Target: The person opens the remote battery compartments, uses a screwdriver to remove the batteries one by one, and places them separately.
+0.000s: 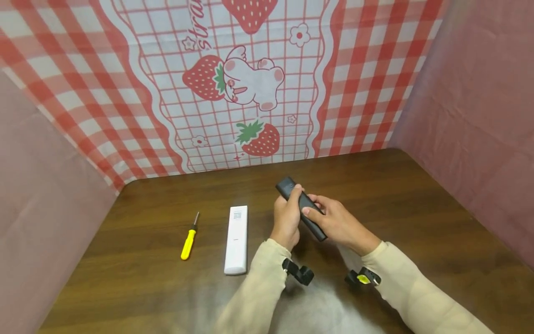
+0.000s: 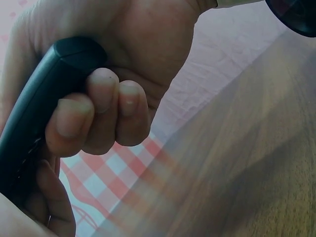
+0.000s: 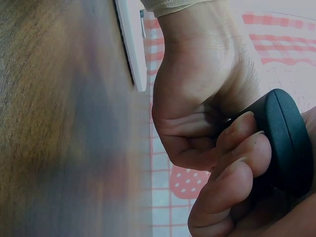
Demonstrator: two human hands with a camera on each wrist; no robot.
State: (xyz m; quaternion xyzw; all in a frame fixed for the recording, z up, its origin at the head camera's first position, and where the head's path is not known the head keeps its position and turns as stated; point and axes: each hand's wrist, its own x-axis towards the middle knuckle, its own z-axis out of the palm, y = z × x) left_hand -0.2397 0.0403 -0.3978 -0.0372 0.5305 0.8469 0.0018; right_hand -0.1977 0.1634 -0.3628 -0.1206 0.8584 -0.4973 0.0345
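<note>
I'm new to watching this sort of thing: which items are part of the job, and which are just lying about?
In the job:
- black bar, gripped by the left hand and right hand

Lying on the table, untouched:
- yellow-handled screwdriver; possibly a tool for the job
- slim white bar; its part is unclear

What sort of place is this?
Probably a small screened-off tabletop booth: a brown wood-grain table, with a red-and-white checked cloth printed with strawberries upright behind it and plain pink fabric along both sides.
</note>
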